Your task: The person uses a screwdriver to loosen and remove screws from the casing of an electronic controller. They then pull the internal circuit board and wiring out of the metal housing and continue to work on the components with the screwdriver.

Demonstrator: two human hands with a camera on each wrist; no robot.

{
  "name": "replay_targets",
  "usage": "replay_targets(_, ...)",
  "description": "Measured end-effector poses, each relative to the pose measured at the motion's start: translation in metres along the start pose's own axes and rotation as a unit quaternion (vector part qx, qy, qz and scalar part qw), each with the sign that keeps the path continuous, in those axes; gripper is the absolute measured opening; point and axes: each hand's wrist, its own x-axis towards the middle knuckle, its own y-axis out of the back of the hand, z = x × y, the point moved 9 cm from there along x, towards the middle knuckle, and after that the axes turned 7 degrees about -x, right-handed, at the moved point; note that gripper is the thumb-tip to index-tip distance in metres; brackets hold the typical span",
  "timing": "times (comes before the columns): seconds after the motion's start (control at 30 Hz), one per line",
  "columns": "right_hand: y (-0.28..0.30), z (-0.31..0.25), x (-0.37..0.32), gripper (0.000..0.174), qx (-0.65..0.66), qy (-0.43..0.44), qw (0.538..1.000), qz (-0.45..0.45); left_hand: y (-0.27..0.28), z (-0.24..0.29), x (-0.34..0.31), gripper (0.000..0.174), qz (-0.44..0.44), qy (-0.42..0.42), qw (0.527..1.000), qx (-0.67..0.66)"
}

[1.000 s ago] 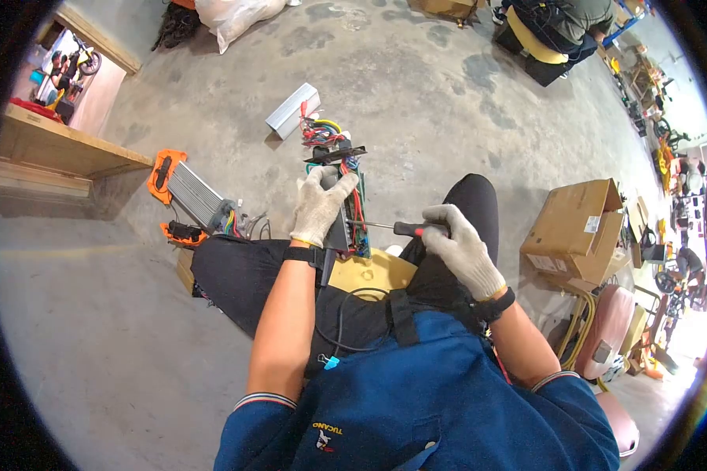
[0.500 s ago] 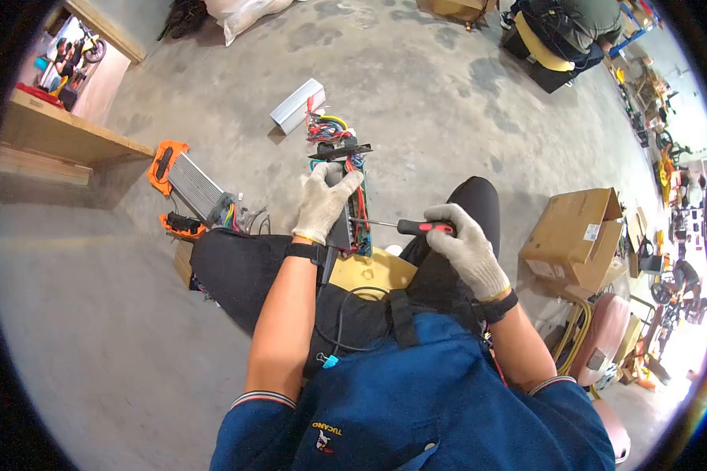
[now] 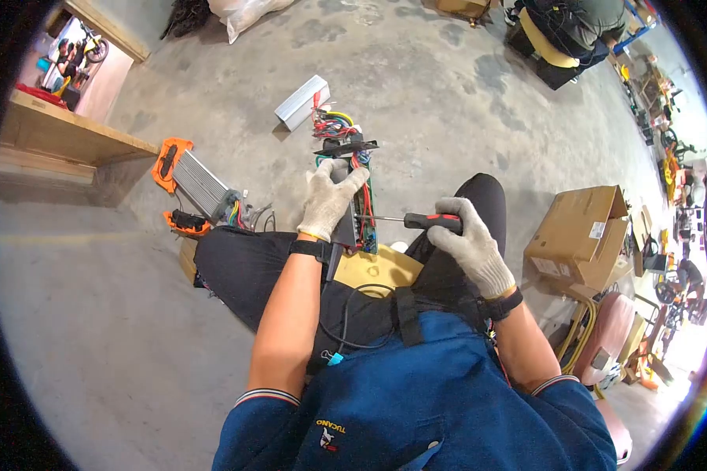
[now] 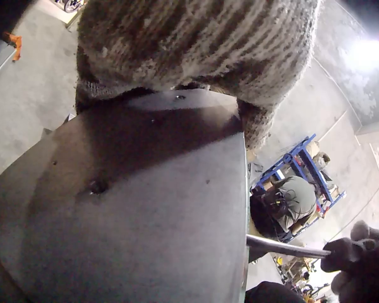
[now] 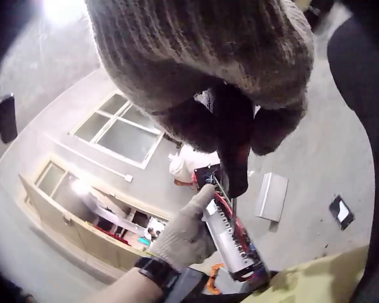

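In the head view my gloved left hand grips an opened electronic controller, its circuit board crossed by red wires. Its bare metal plate fills much of the left wrist view. A black end cap and a bundle of coloured wires stick out at the far end. My gloved right hand holds a screwdriver by its black and red handle. The shaft points left, its tip at the side of the controller, where a row of small parts shows in the right wrist view.
An empty-looking silver housing lies on the floor ahead. Left of my knee is a finned controller with orange end pieces. A yellow surface sits between my legs. To the right stands an open cardboard box; another person sits farther back.
The screwdriver handle has turned and shows more red, with the right fingers shifted along it. Its tip stays at the controller's side. The left hand keeps its grip.
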Motion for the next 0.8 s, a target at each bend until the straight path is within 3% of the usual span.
replay_targets(0.07, 0.002, -0.005, -0.003, 0.037, 0.059, -0.119, 0.991, 0.013, 0.000, 0.003, -0.002, 0.068, -0.005, 0.014, 1.000, -0.004)
replay_targets(0.1, 0.005, -0.003, -0.002, 0.037, 0.060, -0.119, 0.991, 0.018, 0.000, 0.004, -0.003, 0.068, -0.008, 0.011, 1.000, -0.003)
replay_targets(0.17, -0.008, 0.014, -0.002, 0.038, 0.179, -0.187, 0.963, -0.080, 0.003, 0.009, -0.004, 0.068, 0.000, -0.012, 1.000, 0.019)
replay_targets(0.2, -0.013, 0.029, 0.001, 0.036, 0.160, -0.171, 0.970, -0.066, 0.003, 0.007, -0.002, 0.068, -0.006, -0.018, 1.000, 0.016)
replay_targets(0.27, 0.000, 0.010, 0.001, 0.036, 0.058, -0.039, 0.997, -0.027, 0.000, 0.003, 0.002, 0.068, -0.010, -0.033, 0.999, 0.019)
replay_targets(0.3, 0.002, 0.003, -0.004, 0.043, 0.098, -0.067, 0.992, -0.036, 0.002, 0.017, -0.006, 0.066, -0.042, 0.000, 0.999, -0.023)
replay_targets(0.4, -0.008, 0.022, -0.005, 0.038, 0.043, -0.065, 0.997, 0.000, -0.001, -0.001, 0.002, 0.066, -0.017, -0.034, 0.999, -0.024)
replay_targets(0.5, -0.016, 0.036, -0.010, 0.040, 0.091, -0.218, 0.967, -0.096, 0.000, 0.002, 0.003, 0.064, -0.007, -0.064, 0.998, -0.010)
replay_targets(0.63, -0.007, 0.024, -0.003, 0.038, 0.031, -0.088, 0.995, -0.044, 0.000, 0.000, 0.005, 0.056, 0.004, -0.046, 0.999, 0.010)
replay_targets(0.77, -0.008, 0.024, -0.004, 0.052, 0.064, -0.094, 0.994, -0.003, -0.001, -0.010, 0.007, 0.069, -0.031, -0.001, 0.999, -0.018)
replay_targets(0.8, -0.012, 0.033, -0.003, 0.042, 0.067, -0.138, 0.988, -0.020, -0.002, -0.008, 0.005, 0.070, -0.025, -0.006, 0.999, -0.023)
